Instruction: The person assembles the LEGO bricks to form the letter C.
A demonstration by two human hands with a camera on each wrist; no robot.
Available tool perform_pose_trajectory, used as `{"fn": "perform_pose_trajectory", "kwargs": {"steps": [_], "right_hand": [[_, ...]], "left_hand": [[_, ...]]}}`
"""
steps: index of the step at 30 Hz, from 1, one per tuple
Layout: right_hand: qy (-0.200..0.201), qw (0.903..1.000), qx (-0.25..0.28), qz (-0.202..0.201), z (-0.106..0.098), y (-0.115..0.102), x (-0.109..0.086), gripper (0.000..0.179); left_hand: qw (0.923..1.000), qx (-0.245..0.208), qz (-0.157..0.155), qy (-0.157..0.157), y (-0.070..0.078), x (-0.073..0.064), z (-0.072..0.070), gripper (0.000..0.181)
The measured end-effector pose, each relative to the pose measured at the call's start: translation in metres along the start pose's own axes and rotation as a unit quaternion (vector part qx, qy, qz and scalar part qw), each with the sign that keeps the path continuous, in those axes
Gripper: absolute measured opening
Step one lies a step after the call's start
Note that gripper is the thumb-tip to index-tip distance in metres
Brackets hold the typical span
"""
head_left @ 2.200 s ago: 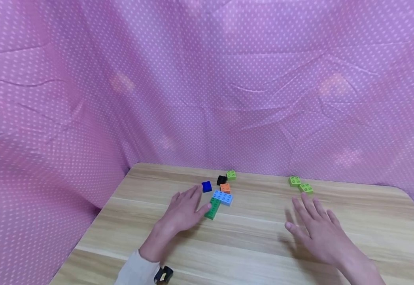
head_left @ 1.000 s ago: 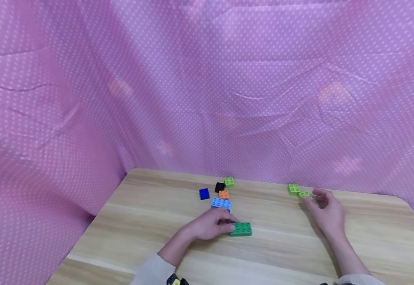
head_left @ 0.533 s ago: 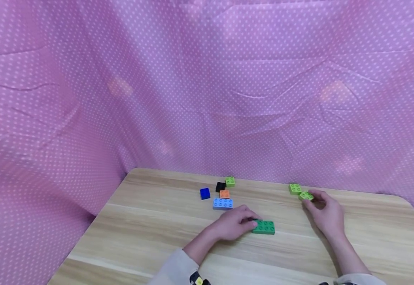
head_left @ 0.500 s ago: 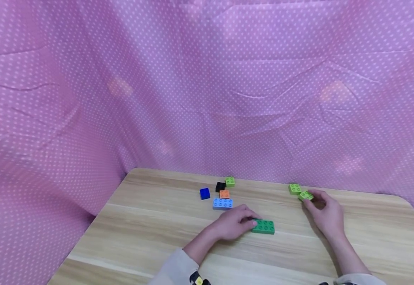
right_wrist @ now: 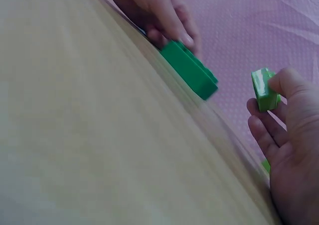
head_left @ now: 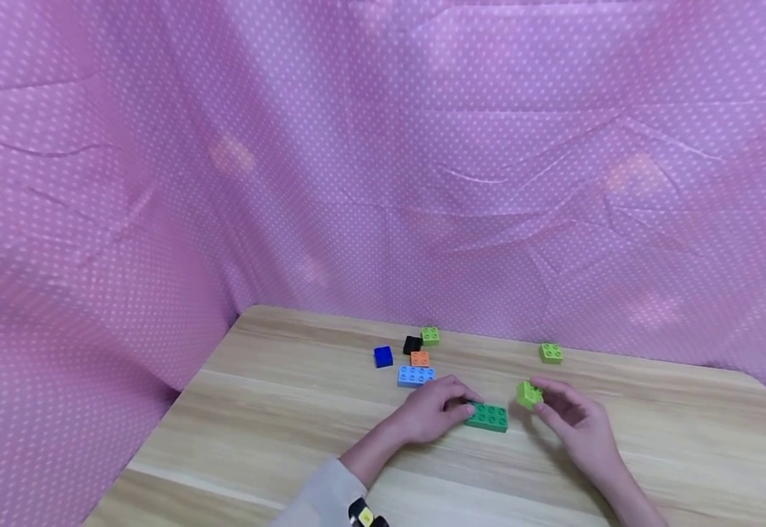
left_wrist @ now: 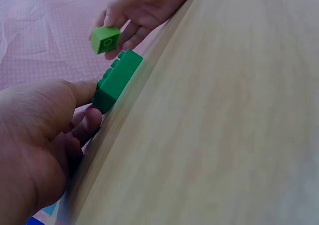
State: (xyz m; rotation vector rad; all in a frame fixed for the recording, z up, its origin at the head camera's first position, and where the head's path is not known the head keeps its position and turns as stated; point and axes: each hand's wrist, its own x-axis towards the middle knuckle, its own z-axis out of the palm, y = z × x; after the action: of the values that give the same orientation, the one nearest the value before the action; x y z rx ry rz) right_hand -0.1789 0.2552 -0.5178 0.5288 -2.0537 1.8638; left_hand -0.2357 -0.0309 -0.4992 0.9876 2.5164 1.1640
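My left hand (head_left: 430, 413) pinches one end of a green building brick (head_left: 488, 417), two studs wide and longer than it is broad, which lies flat on the table with its studs up. To its right, my right hand (head_left: 580, 428) holds a small lime green brick (head_left: 530, 394) between thumb and fingers. That brick is raised off the wood and tilted, a short gap away from the green brick. In the left wrist view the lime green brick (left_wrist: 105, 40) shows its hollow underside. The right wrist view also has both bricks, the green brick (right_wrist: 189, 69) gripped at its far end.
Behind my left hand lie a light blue brick (head_left: 415, 376), an orange brick (head_left: 420, 359), a black brick (head_left: 412, 345), a dark blue brick (head_left: 383, 357) and a lime brick (head_left: 430, 336). Another lime brick (head_left: 551, 353) sits near the back edge. Pink dotted cloth (head_left: 383, 183) hangs behind the table.
My left hand has taken the green brick from beside the light blue one and slid it right. My right hand has picked up the nearer lime brick and brought it left.
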Motion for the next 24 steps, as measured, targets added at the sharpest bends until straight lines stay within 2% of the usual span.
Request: {"fn": "perform_pose_trajectory", "kwargs": {"steps": [4,8,15,19,24], "right_hand": [[-0.042,0.9988,-0.018,-0.016,0.009,-0.003,-0.007,0.041],[-0.086,0.9954,-0.040,-0.012,0.014,-0.004,-0.008,0.040],[-0.126,0.9904,-0.053,-0.018,0.016,-0.003,-0.006,0.043],[-0.131,0.9889,-0.064,-0.027,0.017,-0.001,-0.006,0.042],[-0.104,0.9897,-0.094,-0.032,0.018,-0.001,-0.009,0.042]], "left_hand": [[1.0000,-0.002,0.003,0.000,0.000,-0.001,0.000,0.025],[1.0000,-0.004,0.001,0.004,0.000,-0.001,0.000,0.025],[0.9999,-0.011,-0.003,0.004,0.001,-0.001,0.000,0.025],[0.9999,-0.011,-0.006,0.006,0.000,-0.002,-0.001,0.025],[1.0000,-0.005,0.001,0.003,-0.002,-0.002,0.000,0.025]]}}
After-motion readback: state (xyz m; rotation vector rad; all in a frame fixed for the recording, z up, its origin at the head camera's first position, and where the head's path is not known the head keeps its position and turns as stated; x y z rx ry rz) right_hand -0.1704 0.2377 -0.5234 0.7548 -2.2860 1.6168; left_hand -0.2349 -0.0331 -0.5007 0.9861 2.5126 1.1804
